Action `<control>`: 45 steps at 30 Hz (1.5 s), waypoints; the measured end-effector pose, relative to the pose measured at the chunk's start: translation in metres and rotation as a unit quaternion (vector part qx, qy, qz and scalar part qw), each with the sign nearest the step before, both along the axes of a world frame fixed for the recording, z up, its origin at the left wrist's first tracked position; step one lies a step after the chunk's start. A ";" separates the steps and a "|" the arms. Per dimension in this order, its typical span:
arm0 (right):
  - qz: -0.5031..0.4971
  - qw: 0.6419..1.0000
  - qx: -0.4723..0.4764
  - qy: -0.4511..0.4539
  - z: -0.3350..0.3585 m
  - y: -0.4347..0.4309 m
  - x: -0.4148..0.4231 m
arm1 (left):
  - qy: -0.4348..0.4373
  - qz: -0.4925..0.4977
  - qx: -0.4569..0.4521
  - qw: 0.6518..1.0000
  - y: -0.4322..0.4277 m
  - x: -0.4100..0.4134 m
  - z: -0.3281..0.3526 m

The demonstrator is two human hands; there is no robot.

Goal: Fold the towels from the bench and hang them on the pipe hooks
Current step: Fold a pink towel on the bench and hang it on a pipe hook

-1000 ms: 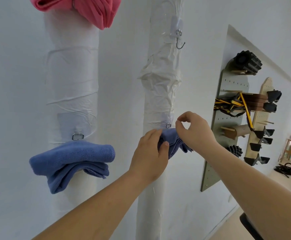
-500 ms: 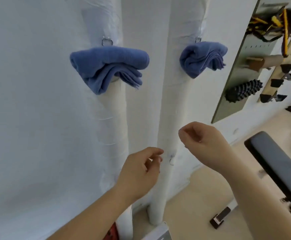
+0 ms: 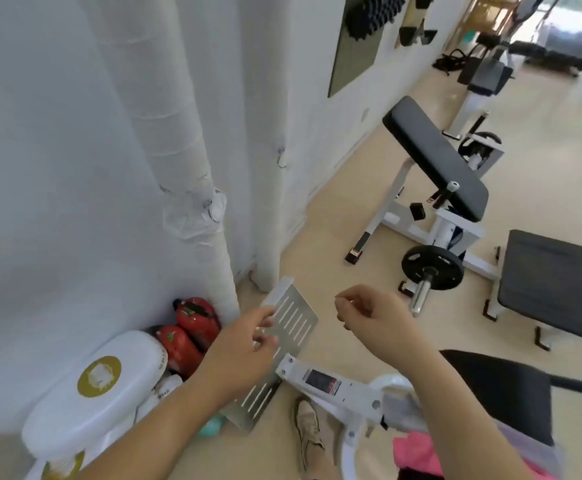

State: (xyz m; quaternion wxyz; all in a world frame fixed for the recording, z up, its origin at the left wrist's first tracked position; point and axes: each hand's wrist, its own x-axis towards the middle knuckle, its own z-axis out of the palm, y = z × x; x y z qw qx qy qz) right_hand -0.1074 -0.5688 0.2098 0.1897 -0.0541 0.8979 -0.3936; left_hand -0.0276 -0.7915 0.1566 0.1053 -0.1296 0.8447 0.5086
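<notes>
Both my hands are held out empty in front of me. My left hand (image 3: 244, 344) is loosely curled above a slotted metal plate. My right hand (image 3: 369, 315) is loosely closed over the floor. A pink towel (image 3: 417, 452) lies at the bottom edge on the black bench (image 3: 504, 386) beneath my right forearm. Two white wrapped pipes (image 3: 175, 140) run up the wall. A bare metal hook (image 3: 281, 157) sticks out of the right pipe (image 3: 269, 188), and another hook (image 3: 213, 211) sits on the left pipe. No hung towels are in view.
A slotted metal plate (image 3: 296, 320) leans by the pipe base. Red boxing gloves (image 3: 192, 327) and a white pad (image 3: 99, 386) lie on the floor at the left. A preacher-curl bench (image 3: 435, 157), a weight plate (image 3: 431, 268) and a flat black pad (image 3: 552, 285) stand to the right.
My view has swung down from the hung blue towels to the floor and bench. Both hands left the towel and dropped, empty.
</notes>
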 end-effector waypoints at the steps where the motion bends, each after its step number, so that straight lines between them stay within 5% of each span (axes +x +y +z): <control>1: -0.014 1.000 0.007 -0.008 -0.007 0.011 0.023 | -0.009 -0.014 -0.005 1.000 0.009 0.017 -0.009; 12: -0.173 0.983 0.033 -0.045 -0.027 0.193 0.236 | -0.091 -0.185 0.032 0.978 0.181 0.149 -0.055; 21: -0.313 0.948 -0.022 -0.047 -0.051 0.390 0.351 | -0.120 -0.222 0.054 0.966 0.390 0.240 -0.080; 26: -0.303 0.948 -0.057 -0.078 -0.054 0.426 0.343 | -0.143 -0.206 0.049 0.967 0.438 0.247 -0.092; 34: -0.253 0.959 -0.037 -0.123 -0.077 0.449 0.275 | -0.120 -0.127 -0.012 0.985 0.477 0.132 -0.136; 45: -0.170 0.967 -0.010 -0.188 -0.115 0.486 0.190 | -0.211 -0.019 -0.003 0.977 0.528 0.093 -0.173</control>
